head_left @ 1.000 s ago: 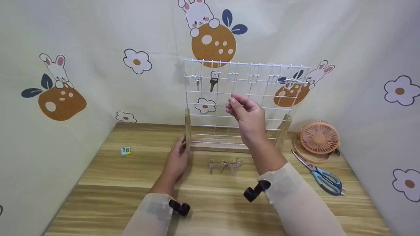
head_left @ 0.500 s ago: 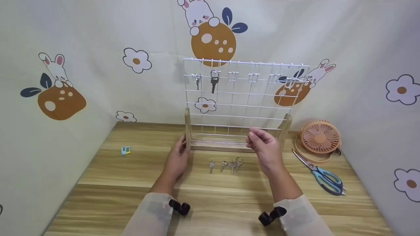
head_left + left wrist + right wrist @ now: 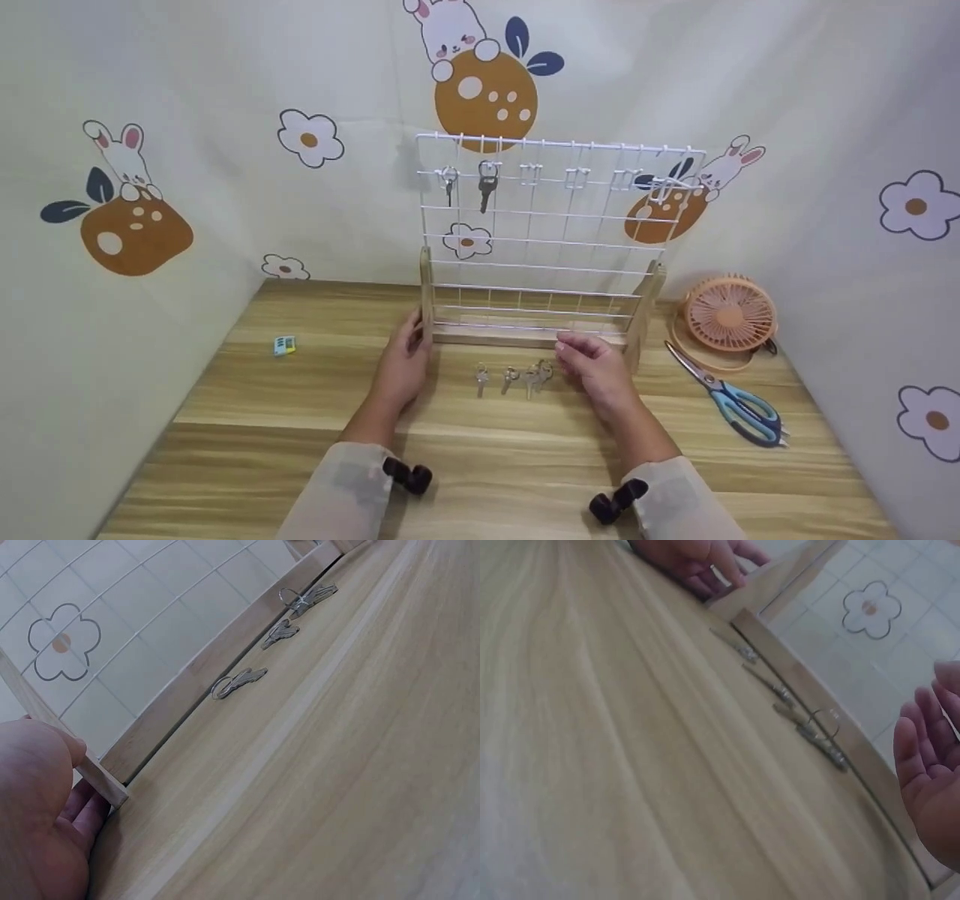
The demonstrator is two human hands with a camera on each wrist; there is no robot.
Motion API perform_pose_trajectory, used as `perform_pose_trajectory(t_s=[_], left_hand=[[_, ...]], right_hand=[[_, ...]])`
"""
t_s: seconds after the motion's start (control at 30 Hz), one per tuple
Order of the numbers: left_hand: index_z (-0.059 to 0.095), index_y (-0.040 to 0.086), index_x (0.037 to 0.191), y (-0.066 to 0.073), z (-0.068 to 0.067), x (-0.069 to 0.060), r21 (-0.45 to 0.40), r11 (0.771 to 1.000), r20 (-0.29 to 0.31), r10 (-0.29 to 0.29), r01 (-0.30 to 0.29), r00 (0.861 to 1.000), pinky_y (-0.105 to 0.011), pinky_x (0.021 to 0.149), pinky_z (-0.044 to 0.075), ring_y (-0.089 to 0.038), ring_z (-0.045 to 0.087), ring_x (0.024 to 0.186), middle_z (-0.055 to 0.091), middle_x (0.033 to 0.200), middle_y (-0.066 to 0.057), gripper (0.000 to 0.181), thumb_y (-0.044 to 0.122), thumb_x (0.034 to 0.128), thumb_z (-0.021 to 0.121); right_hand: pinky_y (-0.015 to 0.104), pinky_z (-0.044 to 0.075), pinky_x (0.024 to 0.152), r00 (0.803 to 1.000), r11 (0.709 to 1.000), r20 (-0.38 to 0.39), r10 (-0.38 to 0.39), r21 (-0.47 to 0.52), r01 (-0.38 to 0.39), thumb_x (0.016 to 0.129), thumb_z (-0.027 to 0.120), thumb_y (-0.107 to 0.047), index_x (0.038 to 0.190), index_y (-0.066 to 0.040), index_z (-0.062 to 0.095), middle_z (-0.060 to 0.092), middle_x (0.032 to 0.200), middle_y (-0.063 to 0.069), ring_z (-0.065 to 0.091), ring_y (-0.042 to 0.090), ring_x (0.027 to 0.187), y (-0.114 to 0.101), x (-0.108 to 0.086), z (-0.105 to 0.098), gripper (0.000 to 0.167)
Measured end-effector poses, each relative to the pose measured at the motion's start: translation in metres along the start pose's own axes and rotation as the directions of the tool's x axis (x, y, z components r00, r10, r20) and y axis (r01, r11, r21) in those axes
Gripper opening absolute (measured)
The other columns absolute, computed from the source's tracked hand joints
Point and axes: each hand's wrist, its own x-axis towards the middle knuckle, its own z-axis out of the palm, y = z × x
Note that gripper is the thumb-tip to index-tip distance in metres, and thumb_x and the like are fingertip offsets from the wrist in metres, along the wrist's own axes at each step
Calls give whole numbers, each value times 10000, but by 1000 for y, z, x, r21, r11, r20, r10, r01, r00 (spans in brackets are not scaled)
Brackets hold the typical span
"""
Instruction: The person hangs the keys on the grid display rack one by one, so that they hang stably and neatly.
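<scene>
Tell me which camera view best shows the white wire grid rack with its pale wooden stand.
The head view: it shows nearly the whole white wire grid rack and its pale wooden stand. Both wrist views catch only the rack's lower part and some of the stand, more blurred in the right.

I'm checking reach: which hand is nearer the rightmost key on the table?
Right. The right hand is just right of the rightmost key, not touching it; the left hand is farther away, left of all loose keys, gripping the rack's wooden side.
</scene>
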Motion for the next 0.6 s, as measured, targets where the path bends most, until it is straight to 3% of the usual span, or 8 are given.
perform_pose_trajectory(t_s=[0.23, 0.43, 0.6], left_hand=[[335, 281, 1689, -2, -2, 2, -27, 999, 16, 21, -21, 1000, -450, 1325, 368, -333, 451, 1562, 429, 1692, -114, 629, 128, 1117, 547], [352, 240, 1684, -2, -1, 2, -40, 999, 10, 36, -35, 999, -444, 1330, 360, -340, 455, 1557, 429, 1689, -122, 624, 98, 1109, 550], [357, 247, 1683, -1, 0, 1, -25, 999, 4, 33, -33, 999, -442, 1324, 369, -344, 461, 1553, 444, 1684, -123, 631, 100, 1104, 559]], right_hand=[[219, 626, 750, 995, 973, 91, -44, -223, 63, 915, 780, 22, 1217, 31, 762, 778, 1165, 191, 712, 111, 921, 16, 8, -2, 303], [156, 557, 795, 985, 883, 151, -85, -446, 144, 906, 818, -19, 1156, -19, 795, 799, 1113, 143, 680, 102, 948, 16, 12, -1, 251], [182, 550, 859, 973, 829, 212, -86, -526, 189, 895, 806, 7, 1156, -8, 792, 789, 1086, 132, 693, 156, 992, 17, 12, -2, 261]])
